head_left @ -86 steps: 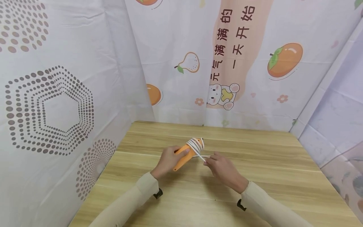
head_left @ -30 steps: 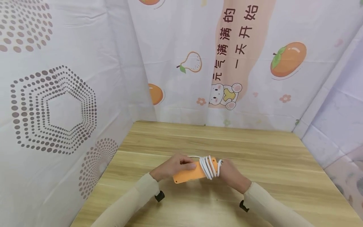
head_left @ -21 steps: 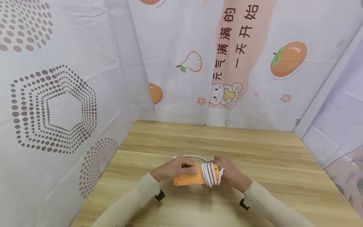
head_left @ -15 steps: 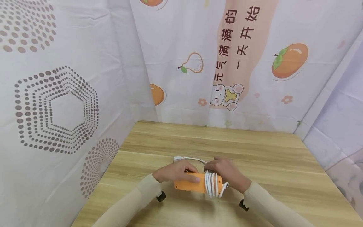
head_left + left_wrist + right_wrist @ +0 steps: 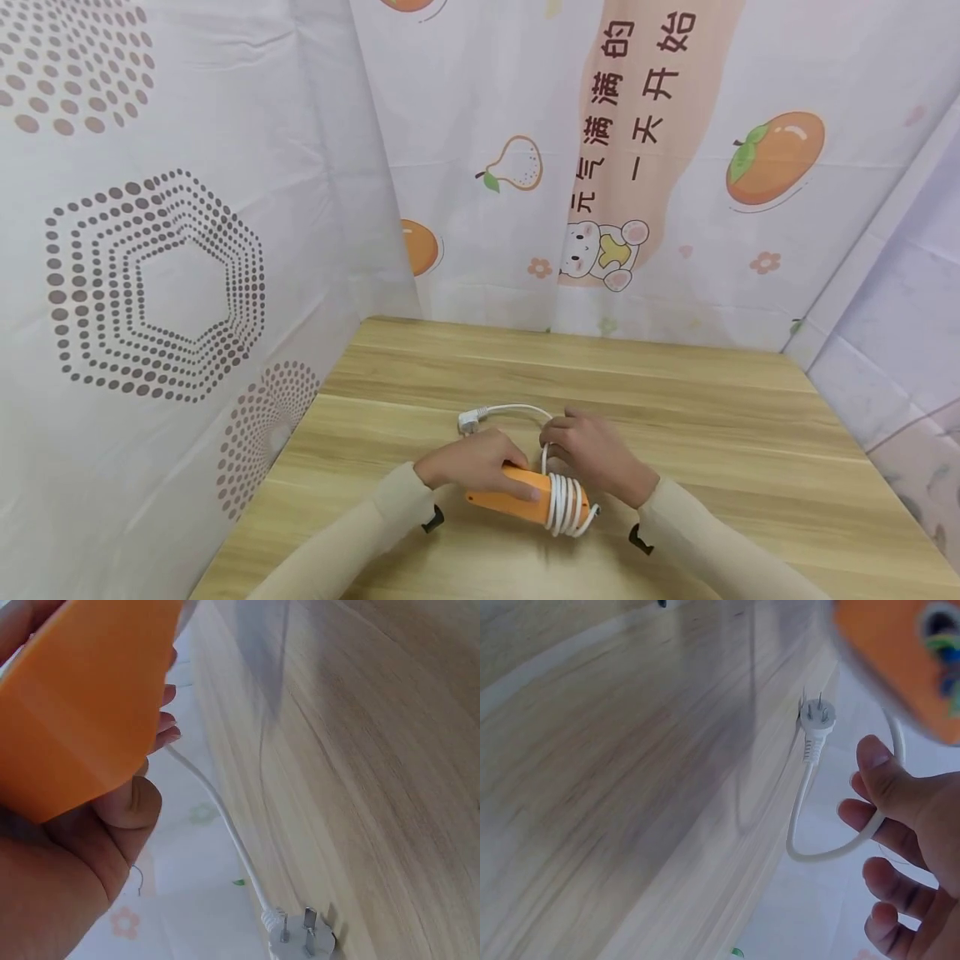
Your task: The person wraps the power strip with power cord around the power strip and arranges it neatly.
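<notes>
In the head view my left hand (image 5: 480, 462) grips an orange power strip (image 5: 504, 502), thumb over its upper face. White coils of cord (image 5: 564, 505) are wound round its right end. Just beyond that end, my right hand (image 5: 588, 450) has its fingers loosely curled round the free cord (image 5: 517, 407). This cord arcs left to a white plug (image 5: 468, 421), past the left hand. The left wrist view shows the plug's metal prongs (image 5: 310, 919) facing up. In the right wrist view, coloured wires (image 5: 946, 652) show in a round hole at the strip's end.
A wood-grain table (image 5: 675, 400) lies under both hands. White printed curtains (image 5: 465, 275) hang along its back and sides. Each wrist wears a dark strap mount (image 5: 641, 540) below a cream sleeve (image 5: 697, 533).
The power strip has swung from pointing up and right to pointing right and slightly down, and come nearer. The plug has come into sight beyond the left hand; the cord now loops to the right hand.
</notes>
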Motion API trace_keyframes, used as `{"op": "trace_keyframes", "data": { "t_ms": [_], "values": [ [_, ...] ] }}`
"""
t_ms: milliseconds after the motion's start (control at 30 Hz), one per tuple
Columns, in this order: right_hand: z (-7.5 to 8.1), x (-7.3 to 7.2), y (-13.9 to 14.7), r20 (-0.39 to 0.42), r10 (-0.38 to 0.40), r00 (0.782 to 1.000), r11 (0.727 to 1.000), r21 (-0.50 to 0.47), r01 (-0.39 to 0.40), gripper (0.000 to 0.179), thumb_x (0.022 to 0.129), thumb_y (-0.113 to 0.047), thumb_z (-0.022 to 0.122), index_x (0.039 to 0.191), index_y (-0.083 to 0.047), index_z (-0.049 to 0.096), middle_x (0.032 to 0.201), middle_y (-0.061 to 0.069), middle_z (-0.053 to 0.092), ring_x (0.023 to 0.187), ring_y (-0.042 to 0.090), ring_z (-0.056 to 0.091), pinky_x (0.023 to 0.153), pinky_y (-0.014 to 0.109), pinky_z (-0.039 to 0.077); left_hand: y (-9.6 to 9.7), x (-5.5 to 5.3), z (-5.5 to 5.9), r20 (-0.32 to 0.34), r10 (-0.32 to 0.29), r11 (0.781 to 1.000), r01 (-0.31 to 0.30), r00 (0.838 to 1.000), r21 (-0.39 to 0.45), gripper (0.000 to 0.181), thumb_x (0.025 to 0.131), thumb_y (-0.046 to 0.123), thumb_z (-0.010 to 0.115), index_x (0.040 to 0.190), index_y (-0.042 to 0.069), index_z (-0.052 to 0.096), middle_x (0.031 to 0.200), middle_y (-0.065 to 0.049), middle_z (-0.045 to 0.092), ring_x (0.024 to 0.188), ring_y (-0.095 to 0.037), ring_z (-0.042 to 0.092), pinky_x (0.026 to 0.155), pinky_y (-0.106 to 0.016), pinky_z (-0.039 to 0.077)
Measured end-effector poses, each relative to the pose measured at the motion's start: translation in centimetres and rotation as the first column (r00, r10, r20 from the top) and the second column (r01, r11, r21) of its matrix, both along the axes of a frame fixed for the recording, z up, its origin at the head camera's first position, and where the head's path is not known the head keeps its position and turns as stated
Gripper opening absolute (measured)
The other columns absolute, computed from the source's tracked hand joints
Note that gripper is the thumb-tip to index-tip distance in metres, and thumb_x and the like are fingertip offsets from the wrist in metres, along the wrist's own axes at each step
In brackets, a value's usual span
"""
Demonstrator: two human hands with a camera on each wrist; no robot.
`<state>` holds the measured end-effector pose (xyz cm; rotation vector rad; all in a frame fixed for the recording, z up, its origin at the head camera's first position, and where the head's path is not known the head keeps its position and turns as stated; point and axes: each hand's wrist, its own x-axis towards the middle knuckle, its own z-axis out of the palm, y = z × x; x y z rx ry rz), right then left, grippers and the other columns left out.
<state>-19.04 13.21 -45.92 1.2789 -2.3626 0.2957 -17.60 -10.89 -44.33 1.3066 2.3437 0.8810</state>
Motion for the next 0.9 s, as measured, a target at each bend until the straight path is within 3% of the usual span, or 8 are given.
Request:
{"op": "trace_keyframes", "data": {
  "t_ms": [167,367,467,633,800,900],
  "values": [
    [0.3,0.2,0.0,0.007,-0.022,1.000,1.000,0.000,0.022,0.013,0.082,-0.012,0.085,0.089,-0.020,0.077,0.092,-0.011,0.073,0.075,0.011,0.054,0.062,0.025,0.047,0.1,0.2,0.1,-0.026,0.036,0.999,-0.036,0.999,-0.012,0.037,0.096,0.046,0.071,0.070,0.022,0.065,0.056,0.020,0.040,0.047,0.007,0.031,0.049,-0.014,0.029],
    [0.4,0.3,0.1,0.010,-0.052,0.999,0.999,0.000,0.052,0.013,0.086,-0.011,0.083,0.088,-0.022,0.076,0.091,-0.011,0.072,0.078,0.011,0.055,0.062,0.026,0.049,0.4,0.4,0.1,-0.128,0.115,0.991,-0.123,0.985,-0.053,0.045,0.094,0.048,0.073,0.061,0.023,0.055,0.053,0.018,0.031,0.045,0.006,0.024,0.047,-0.014,0.024],
    [0.5,0.4,0.1,-0.004,-0.064,0.998,0.998,-0.006,0.064,0.013,0.085,-0.012,0.083,0.087,-0.023,0.075,0.088,-0.011,0.071,0.080,0.012,0.057,0.062,0.027,0.051,0.8,0.8,0.1,-0.185,0.196,0.970,-0.218,0.963,-0.107,0.046,0.092,0.051,0.073,0.060,0.025,0.055,0.052,0.018,0.032,0.045,0.004,0.027,0.046,-0.016,0.025],
    [0.8,0.3,0.0,-0.030,-0.070,0.997,0.997,-0.029,0.069,0.011,0.083,-0.014,0.086,0.085,-0.020,0.077,0.086,-0.009,0.069,0.079,0.012,0.057,0.061,0.027,0.051,1.2,1.1,-0.1,-0.275,0.313,0.913,-0.368,0.909,-0.178,0.049,0.091,0.053,0.072,0.058,0.025,0.050,0.052,0.017,0.032,0.046,0.000,0.031,0.044,-0.020,0.025],
    [1.2,0.3,-0.1,-0.065,-0.070,0.995,0.997,-0.038,0.067,0.011,0.083,-0.013,0.086,0.089,-0.018,0.078,0.085,-0.007,0.066,0.078,0.012,0.056,0.063,0.028,0.052,1.3,0.9,-0.1,-0.313,0.404,0.873,-0.465,0.859,-0.149,0.049,0.090,0.049,0.074,0.058,0.023,0.048,0.053,0.014,0.033,0.047,-0.003,0.032,0.044,-0.021,0.024],
    [1.4,0.4,-0.1,-0.082,-0.070,0.994,0.997,-0.050,0.066,0.013,0.082,-0.010,0.087,0.091,-0.015,0.078,0.086,-0.005,0.067,0.079,0.013,0.057,0.066,0.030,0.053,1.3,0.8,-0.2,-0.305,0.440,0.863,-0.491,0.845,-0.115,0.048,0.089,0.047,0.075,0.057,0.022,0.049,0.054,0.014,0.033,0.048,-0.004,0.033,0.044,-0.022,0.024]
  ]
}}
